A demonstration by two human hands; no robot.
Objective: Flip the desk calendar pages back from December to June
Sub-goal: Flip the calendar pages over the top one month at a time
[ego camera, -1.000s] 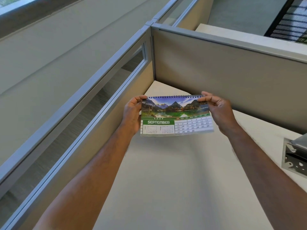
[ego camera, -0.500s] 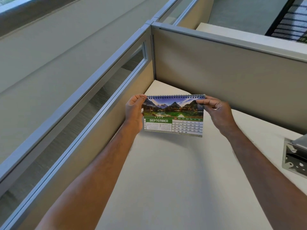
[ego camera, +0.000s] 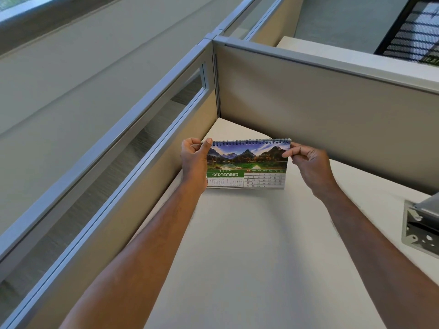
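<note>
From my remote seat I see the spiral-bound desk calendar [ego camera: 248,163] held up over the pale beige desk [ego camera: 237,245], near the corner where the grey cubicle partitions [ego camera: 308,96] meet. Its front page reads "SEPTEMBER" in white on a green band, with "2026" above it (the small date grid is too blurred to read fully) and a mountain-lake photo on top. My left hand [ego camera: 193,161] pinches the upper left corner by the wire binding; my right hand [ego camera: 308,163] pinches the upper right corner. A grey metal bracket [ego camera: 419,226] sits at the desk's right edge.
</note>
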